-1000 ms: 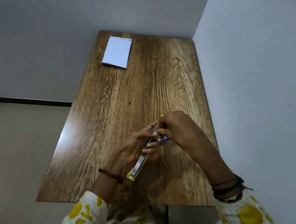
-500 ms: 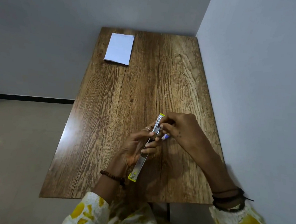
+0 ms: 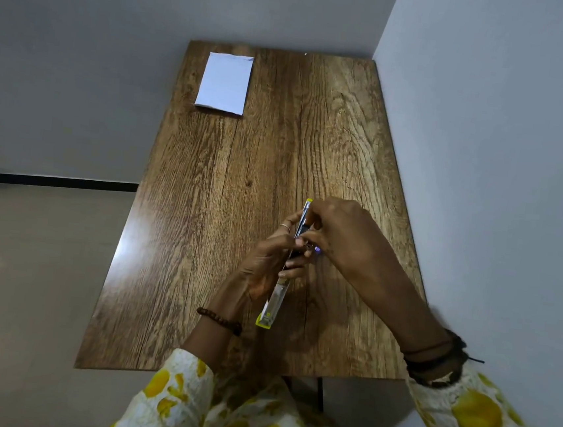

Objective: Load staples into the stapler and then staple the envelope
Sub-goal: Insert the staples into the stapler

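Observation:
A slim silver and yellow stapler [image 3: 274, 304] is held above the near right part of the wooden table [image 3: 242, 182], lying lengthwise away from me. My left hand [image 3: 268, 267] grips its middle from the left. My right hand [image 3: 336, 236] has its fingertips curled onto the stapler's far half, and a small blue-purple item [image 3: 318, 249] peeks out under those fingers. What the fingertips pinch is hidden. A white envelope [image 3: 225, 84] lies flat at the table's far left corner, well away from both hands.
A grey wall runs along the table's right edge and another behind its far edge. To the left of the table is a bare tiled floor. Table legs show under the near edge.
My right hand has closed in over the stapler's far end again, covering more of it. The left hand keeps the same grip. The envelope has not moved.

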`<state>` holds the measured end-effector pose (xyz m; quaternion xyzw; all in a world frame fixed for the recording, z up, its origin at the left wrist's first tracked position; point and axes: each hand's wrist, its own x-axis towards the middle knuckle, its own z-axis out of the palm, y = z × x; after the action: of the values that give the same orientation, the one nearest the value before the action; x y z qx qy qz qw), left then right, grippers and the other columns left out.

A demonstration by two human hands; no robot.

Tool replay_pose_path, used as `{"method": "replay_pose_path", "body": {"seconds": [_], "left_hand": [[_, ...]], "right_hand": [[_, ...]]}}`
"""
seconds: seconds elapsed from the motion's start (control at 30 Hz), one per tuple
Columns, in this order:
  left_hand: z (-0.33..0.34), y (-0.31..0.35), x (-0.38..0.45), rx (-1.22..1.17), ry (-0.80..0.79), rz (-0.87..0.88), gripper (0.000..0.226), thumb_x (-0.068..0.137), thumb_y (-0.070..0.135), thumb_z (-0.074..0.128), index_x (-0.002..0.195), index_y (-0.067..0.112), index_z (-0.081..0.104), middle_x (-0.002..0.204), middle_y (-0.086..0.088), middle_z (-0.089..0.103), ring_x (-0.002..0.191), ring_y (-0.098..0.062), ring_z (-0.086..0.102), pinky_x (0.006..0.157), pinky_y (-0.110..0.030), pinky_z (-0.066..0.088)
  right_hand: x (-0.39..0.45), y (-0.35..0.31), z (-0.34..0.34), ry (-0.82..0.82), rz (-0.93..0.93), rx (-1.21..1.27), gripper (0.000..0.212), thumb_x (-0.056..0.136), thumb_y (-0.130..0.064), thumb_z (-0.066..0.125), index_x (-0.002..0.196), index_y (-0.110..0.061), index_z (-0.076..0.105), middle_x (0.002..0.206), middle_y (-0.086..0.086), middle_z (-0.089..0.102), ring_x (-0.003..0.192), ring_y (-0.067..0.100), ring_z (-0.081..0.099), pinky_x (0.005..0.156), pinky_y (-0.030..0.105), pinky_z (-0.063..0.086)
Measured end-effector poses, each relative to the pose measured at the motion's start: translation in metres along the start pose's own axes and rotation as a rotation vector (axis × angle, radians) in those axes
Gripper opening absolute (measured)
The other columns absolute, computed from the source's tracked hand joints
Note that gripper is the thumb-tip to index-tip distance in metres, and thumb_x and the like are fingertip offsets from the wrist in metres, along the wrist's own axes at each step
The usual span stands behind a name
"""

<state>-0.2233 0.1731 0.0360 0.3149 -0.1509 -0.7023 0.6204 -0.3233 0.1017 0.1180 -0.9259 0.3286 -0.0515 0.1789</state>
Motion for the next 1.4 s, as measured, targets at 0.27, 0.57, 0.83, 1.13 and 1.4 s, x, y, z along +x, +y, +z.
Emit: {"method": "replay_pose_path", "body": {"seconds": [0.27, 0.57, 0.83, 1.13, 1.4], "left_hand": [[-0.003, 0.01, 0.001, 0.066, -0.033, -0.013, 0.06, 0.056, 0.012, 0.056, 0.114, 0.022, 0.042, 0.056, 0.002, 0.055, 0.036, -0.002, 0.034, 0.03, -0.01, 0.028], [-0.005, 0.012, 0.002, 0.129, -0.073, -0.053, 0.06, 0.063, 0.007, 0.053, 0.119, 0.023, 0.039, 0.057, 0.0, 0.058, 0.037, -0.002, 0.034, 0.031, -0.011, 0.029], [-0.006, 0.01, 0.008, 0.012, -0.12, -0.034, 0.069, 0.056, 0.009, 0.065, 0.12, 0.02, 0.041, 0.06, 0.001, 0.057, 0.037, -0.001, 0.037, 0.03, -0.011, 0.03], [-0.032, 0.006, 0.012, -0.189, -0.167, 0.016, 0.06, 0.065, 0.013, 0.07, 0.117, 0.013, 0.041, 0.069, -0.001, 0.053, 0.04, -0.001, 0.039, 0.03, -0.011, 0.034], [-0.044, 0.01, 0.02, -0.191, -0.054, 0.022, 0.027, 0.062, 0.014, 0.073, 0.086, 0.019, 0.063, 0.068, -0.001, 0.05, 0.04, -0.002, 0.036, 0.03, -0.012, 0.035]], "right_hand": [[0.001, -0.007, 0.001, 0.01, -0.115, -0.15, 0.018, 0.088, -0.012, 0.058, 0.105, -0.012, 0.063, 0.106, 0.007, 0.062, 0.091, 0.021, 0.063, 0.064, 0.021, 0.033], [0.008, 0.004, -0.007, -0.065, -0.074, 0.016, 0.008, 0.083, -0.013, 0.065, 0.089, -0.007, 0.064, 0.094, 0.009, 0.064, 0.081, 0.019, 0.059, 0.067, 0.025, 0.038], [0.014, 0.019, -0.024, -0.212, 0.083, 0.445, 0.006, 0.075, -0.011, 0.071, 0.074, -0.006, 0.069, 0.073, 0.004, 0.069, 0.065, 0.009, 0.063, 0.057, 0.009, 0.044], [0.037, 0.063, 0.016, 0.101, 0.308, 0.784, 0.015, 0.074, -0.002, 0.073, 0.084, -0.005, 0.062, 0.067, 0.005, 0.063, 0.055, 0.008, 0.063, 0.059, 0.025, 0.057], [0.058, 0.092, 0.069, 0.169, 0.138, 0.004, 0.009, 0.088, -0.003, 0.053, 0.09, -0.002, 0.061, 0.092, 0.012, 0.061, 0.075, 0.026, 0.061, 0.058, 0.025, 0.034]]}}
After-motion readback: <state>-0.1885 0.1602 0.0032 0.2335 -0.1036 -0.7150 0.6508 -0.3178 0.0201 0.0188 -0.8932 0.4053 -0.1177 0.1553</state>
